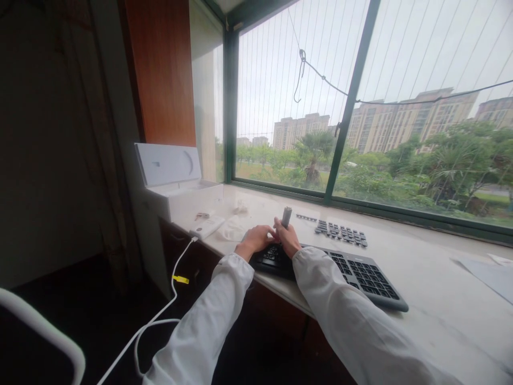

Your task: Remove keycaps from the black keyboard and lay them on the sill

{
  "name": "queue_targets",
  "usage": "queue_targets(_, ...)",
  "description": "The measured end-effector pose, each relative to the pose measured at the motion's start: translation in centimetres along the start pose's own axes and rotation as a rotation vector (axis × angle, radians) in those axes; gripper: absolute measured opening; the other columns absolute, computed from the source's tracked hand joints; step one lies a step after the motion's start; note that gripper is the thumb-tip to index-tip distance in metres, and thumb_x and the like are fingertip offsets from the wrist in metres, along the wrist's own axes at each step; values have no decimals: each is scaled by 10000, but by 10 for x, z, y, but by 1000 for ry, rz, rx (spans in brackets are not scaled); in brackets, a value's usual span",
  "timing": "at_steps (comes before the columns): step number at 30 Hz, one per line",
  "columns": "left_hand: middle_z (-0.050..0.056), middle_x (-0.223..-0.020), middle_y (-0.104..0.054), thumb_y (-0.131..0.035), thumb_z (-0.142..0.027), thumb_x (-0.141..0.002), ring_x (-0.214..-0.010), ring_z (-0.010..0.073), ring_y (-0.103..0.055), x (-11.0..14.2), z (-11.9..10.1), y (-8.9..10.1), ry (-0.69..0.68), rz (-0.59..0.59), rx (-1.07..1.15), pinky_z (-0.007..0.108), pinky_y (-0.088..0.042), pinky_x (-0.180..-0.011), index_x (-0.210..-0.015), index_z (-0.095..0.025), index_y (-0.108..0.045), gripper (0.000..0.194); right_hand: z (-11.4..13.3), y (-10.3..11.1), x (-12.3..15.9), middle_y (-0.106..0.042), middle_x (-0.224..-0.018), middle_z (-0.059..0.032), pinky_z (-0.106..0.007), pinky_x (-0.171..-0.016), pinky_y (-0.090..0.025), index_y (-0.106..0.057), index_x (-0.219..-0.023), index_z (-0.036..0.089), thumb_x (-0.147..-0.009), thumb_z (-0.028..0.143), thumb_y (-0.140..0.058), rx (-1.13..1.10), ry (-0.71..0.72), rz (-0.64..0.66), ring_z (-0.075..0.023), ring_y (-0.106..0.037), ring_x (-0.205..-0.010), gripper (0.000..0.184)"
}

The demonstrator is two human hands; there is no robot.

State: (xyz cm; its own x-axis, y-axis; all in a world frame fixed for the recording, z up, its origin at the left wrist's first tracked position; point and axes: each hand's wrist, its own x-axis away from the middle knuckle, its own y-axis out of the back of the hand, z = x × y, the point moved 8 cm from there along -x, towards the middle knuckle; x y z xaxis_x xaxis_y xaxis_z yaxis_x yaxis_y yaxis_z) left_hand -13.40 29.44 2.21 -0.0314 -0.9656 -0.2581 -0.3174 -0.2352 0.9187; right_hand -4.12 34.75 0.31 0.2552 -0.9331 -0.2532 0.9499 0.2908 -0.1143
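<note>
While the right hand [287,239] grips a grey tool [286,216] upright, closed around its lower end, the tip sits hidden among the keys at the left end of the keyboard [360,272]. The left hand [256,239] rests just beside it, fingers curled down on that same end; I cannot tell whether it pinches anything. The keyboard lies along the near edge of the tabletop [433,299], its left end close to the drop. Farther off, loose keycaps [340,232] sit in rows. To the left lie a white device [206,227] with its cable [160,315] and an open box [176,184]. A hard pull could likely flick a keycap off the edge, or shift the keyboard toward it.
</note>
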Motion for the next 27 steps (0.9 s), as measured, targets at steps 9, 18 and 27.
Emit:
queue_targets(9, 41, -1057, -668, -500, -386, -844, -934, 208, -631, 0, -4, -1, -29, -8, -79, 280, -473, -781, -1018, -269, -657, 262, 25, -13, 13, -478, -516, 20, -248, -513, -357, -543, -612, 183, -730, 564, -579, 162, 199, 15, -122, -436, -512, 400)
queue_targets(18, -9, -910, -701, -564, -444, -805, -843, 165, -632, -2, 3, -2, -23, -93, 132, 241, -463, -739, -924, -287, -698, 239, 57, 13, 13, -621, -653, -36, -254, -606, -371, -596, -669, 178, -826, 541, -427, 442, 271, -207, -165, -553, -639, 430)
queue_targets(27, 65, -899, -695, -560, -501, -810, -838, 192, -631, 2, 15, 13, 128, -303, 47, 263, -454, -734, -976, -215, -673, 349, 36, 15, 4, -673, -706, -59, -220, -570, -304, -684, -729, 180, -787, 362, -559, 1161, 260, 130, -158, -600, -696, 229)
